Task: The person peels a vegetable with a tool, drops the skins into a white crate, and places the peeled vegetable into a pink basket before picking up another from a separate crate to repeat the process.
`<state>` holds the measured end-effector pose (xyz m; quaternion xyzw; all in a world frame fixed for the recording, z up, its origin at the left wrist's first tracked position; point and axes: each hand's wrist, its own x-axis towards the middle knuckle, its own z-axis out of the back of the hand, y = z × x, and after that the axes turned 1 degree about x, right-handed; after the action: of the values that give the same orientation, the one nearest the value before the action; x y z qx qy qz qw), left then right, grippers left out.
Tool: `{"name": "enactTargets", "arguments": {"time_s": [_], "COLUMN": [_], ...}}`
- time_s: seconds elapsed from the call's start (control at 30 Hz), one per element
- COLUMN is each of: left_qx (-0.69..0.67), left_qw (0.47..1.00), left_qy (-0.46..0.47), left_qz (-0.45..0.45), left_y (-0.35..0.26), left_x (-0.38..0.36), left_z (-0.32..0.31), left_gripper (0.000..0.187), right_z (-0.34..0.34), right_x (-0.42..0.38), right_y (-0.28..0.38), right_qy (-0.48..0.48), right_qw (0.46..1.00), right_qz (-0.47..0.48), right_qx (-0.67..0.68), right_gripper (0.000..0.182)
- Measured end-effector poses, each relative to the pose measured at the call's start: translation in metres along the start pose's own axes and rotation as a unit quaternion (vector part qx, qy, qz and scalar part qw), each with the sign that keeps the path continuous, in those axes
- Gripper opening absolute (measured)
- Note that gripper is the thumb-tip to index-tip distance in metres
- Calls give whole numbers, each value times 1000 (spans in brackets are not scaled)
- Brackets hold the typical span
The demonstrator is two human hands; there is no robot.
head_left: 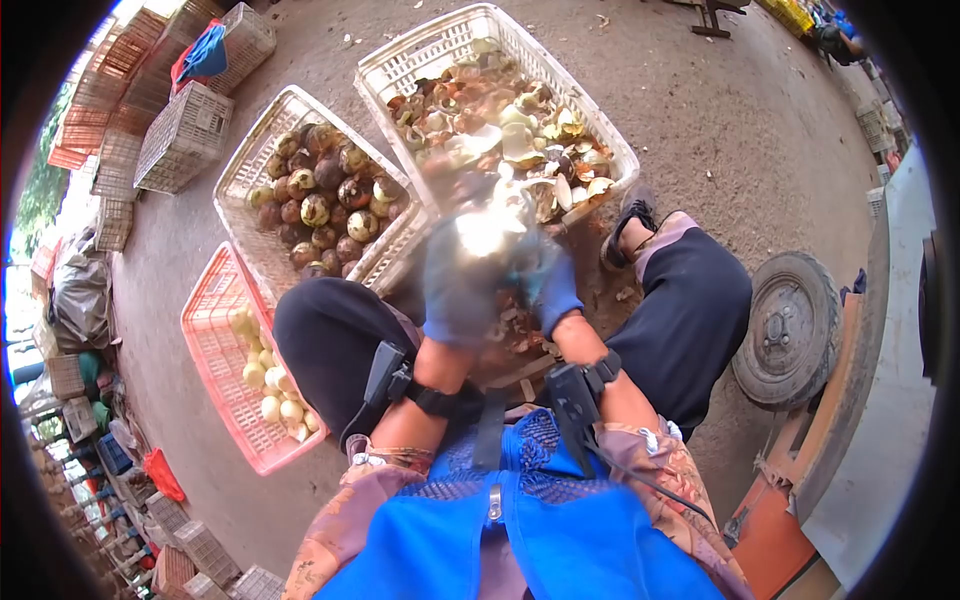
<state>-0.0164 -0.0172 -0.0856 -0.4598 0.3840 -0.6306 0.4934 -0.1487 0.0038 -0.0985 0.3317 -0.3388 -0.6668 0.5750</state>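
My left hand (455, 280), in a blue-cuffed glove, is closed around a pale, glaring round fruit (482, 234); motion blur and glare hide its outline. Close beside it, my right hand (543, 280), also gloved, has its fingers curled at the fruit; whatever it grips cannot be made out. Both hands are in front of a white crate (612, 142) holding pale and brown peelings (515, 140). To the left, another white crate (235, 215) contains brown-green round fruits (315, 209). A pink crate (205, 345) holds several pale peeled fruits (275, 378).
My knees flank the hands. A wheel (788, 330) lies at right beside a metal panel (870, 430). Stacked crates (183, 137) stand at upper left, with a dark plastic sheet (82, 300) below them. Peel scraps (520, 330) litter the ground between my legs.
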Motion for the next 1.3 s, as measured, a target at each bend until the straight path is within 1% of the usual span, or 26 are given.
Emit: {"name": "enactTargets", "arguments": {"time_s": [0.03, 0.1, 0.17, 0.2, 0.23, 0.33, 0.37, 0.43, 0.47, 0.53, 0.57, 0.6, 0.63, 0.67, 0.7, 0.73, 0.77, 0.83, 0.87, 0.9, 0.97, 1.0, 1.07, 1.2, 1.27, 1.3], "left_qx": [58, -17, -68, -77, -78, -68, -67, -146, -89, -110, -131, -130, 40, 209, 210, 156, 102, -8, -63, -63, 24, 24, -62, -80, -211, -211], "left_qw": [998, 999, 995, 993, 992, 991, 991, 980, 975, 977, 978, 977, 984, 956, 956, 971, 982, 993, 993, 993, 995, 995, 995, 994, 964, 964], "left_qy": [4, 28, 50, 61, 70, 89, 91, 92, 135, 124, 111, 112, 162, 205, 205, 181, 156, 104, 78, 77, 92, 92, 51, 22, 32, 34], "left_qz": [-37, 17, 54, 63, 68, 75, 73, 98, 151, 137, 123, 124, 63, -2, -3, 10, 24, 50, 63, 64, -4, -3, 55, 73, 158, 159], "left_y": [-3, -11, -16, -18, -20, -27, -32, -45, -24, -2, 5, 2, -3, -8, -12, -14, -16, -20, -22, -24, -28, -26, -22, -33, -37, -30], "left_x": [0, 3, 4, 4, 4, 5, 5, 1, -7, -15, -19, -19, -18, -14, -12, -10, -9, -5, -4, -4, -4, -4, -4, -4, -3, -4], "left_z": [0, 4, 7, 9, 10, 14, 15, 17, 26, 19, 17, 22, 32, 38, 39, 38, 36, 33, 34, 35, 38, 38, 37, 37, 38, 37], "left_gripper": [38, 38, 38, 38, 38, 38, 38, 24, 40, 39, 39, 39, 41, 42, 42, 42, 43, 43, 44, 44, 43, 43, 46, 48, 46, 46], "right_z": [5, 11, 37, 40, 37, 26, 27, 33, 32, 33, 42, 62, 77, 78, 75, 69, 71, 77, 69, 61, 45, 37, 25, 29, 35, 40], "right_x": [-3, 2, -2, 4, 2, 2, 1, -2, -2, 1, 3, 5, 9, 19, 31, 39, 34, 12, 5, -1, -10, -14, -19, -15, -7, -2], "right_y": [0, -4, 30, 24, 22, 26, 28, 37, 38, 39, 41, 47, 47, 20, -5, -29, -19, 22, 31, 36, 41, 47, 56, 53, 48, 43], "right_qy": [-75, -58, -81, -70, -73, -1, -3, -31, -32, -220, -221, -201, -178, -190, -199, -189, -187, -69, -66, -64, -79, -78, -63, -67, -156, -157], "right_qw": [987, 985, 945, 957, 958, 974, 973, 982, 982, 947, 947, 968, 977, 982, 977, 978, 978, 948, 940, 940, 951, 951, 957, 981, 965, 965], "right_qz": [-7, -29, 69, 216, 214, 6, 6, 103, 102, 223, 222, 121, 18, 1, -15, 13, 15, -128, -66, -67, 210, 208, 10, 67, 199, 196], "right_qx": [140, 159, 311, 179, 180, 228, 229, 153, 154, -68, -68, -92, -116, -20, 75, 90, 91, 284, 327, 327, 215, 215, 284, 171, -75, -76], "right_gripper": [25, 33, 9, 6, 6, 10, 10, 15, 15, 21, 21, 23, 27, 29, 31, 31, 31, 29, 27, 27, 24, 24, 16, 13, 13, 13]}}
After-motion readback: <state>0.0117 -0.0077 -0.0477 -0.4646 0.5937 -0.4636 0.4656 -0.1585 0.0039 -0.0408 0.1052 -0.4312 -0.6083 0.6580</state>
